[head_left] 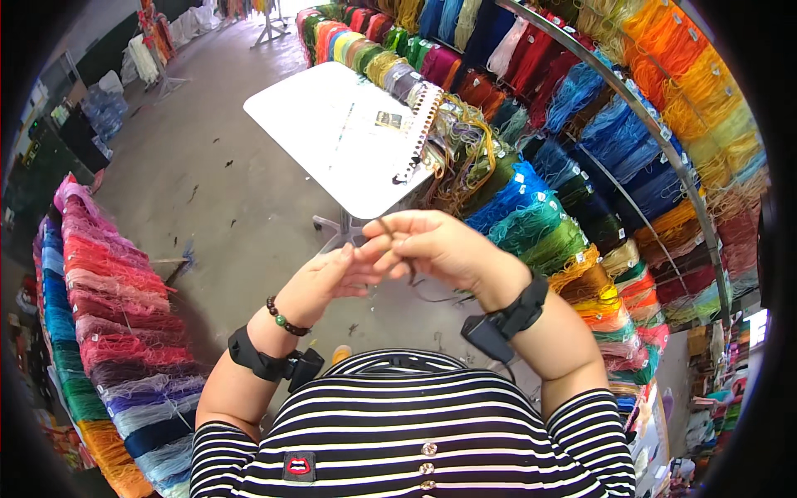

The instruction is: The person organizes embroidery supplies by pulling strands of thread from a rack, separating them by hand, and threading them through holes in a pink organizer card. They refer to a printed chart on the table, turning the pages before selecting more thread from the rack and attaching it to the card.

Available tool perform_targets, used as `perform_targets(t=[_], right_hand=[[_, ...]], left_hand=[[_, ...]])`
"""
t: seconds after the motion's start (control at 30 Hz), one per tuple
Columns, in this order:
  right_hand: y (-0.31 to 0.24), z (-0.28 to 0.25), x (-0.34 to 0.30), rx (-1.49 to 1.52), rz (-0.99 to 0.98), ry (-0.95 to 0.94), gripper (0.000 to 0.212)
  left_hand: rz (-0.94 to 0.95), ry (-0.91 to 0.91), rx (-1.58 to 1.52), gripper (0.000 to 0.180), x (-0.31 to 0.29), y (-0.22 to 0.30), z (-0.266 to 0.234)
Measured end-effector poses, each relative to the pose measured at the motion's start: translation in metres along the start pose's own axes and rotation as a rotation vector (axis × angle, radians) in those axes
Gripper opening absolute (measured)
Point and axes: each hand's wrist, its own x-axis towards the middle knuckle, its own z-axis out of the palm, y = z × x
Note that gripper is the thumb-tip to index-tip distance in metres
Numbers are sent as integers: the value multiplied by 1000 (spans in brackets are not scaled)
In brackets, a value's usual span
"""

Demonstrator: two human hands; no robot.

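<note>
My right hand [436, 242] is raised in front of my chest, its thumb and fingers pinching a thin dark brown strand of yarn [413, 270]. Part of the strand loops over the fingers, and a loose tail dangles below toward my right wrist. Close against it, my left hand [325, 278] has its fingers stretched out, their tips meeting the right fingers. I see no yarn clearly gripped in the left hand, though the overlapping fingertips hide some of the contact. Beyond both hands stands a white table [303, 112] with an open ring-bound book [388, 124] on it.
Racks of colourful yarn skeins [531, 220] curve along the right, with a metal rail [618, 83] above. Another rack of pink, red and blue skeins [124, 307] stands at my left. Bundled loose yarn [461, 141] hangs beside the table. Grey floor [207, 166] lies between.
</note>
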Motion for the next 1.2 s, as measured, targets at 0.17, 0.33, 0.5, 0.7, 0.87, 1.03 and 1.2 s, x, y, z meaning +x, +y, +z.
perform_targets(t=[0.17, 0.33, 0.5, 0.7, 0.87, 1.03, 1.2], right_hand=[[9, 7, 0, 0, -2, 57, 26], [14, 9, -5, 2, 3, 57, 23], [18, 1, -2, -45, 24, 116, 27], [19, -3, 1, 23, 32, 58, 32], [21, -3, 4, 44, 41, 44, 32], [21, -3, 6, 61, 58, 39, 32], [20, 0, 9, 57, 74, 33, 32]], left_hand=[[212, -28, -195, 41, 10, 23, 28], [266, 87, -220, 30, 17, 15, 22], [298, 151, -204, 24, 23, 17, 28], [230, 144, -266, 24, 25, 15, 22], [222, 157, -296, 25, 23, 15, 20], [203, 134, -310, 26, 22, 15, 18], [188, 134, -316, 27, 21, 12, 10]])
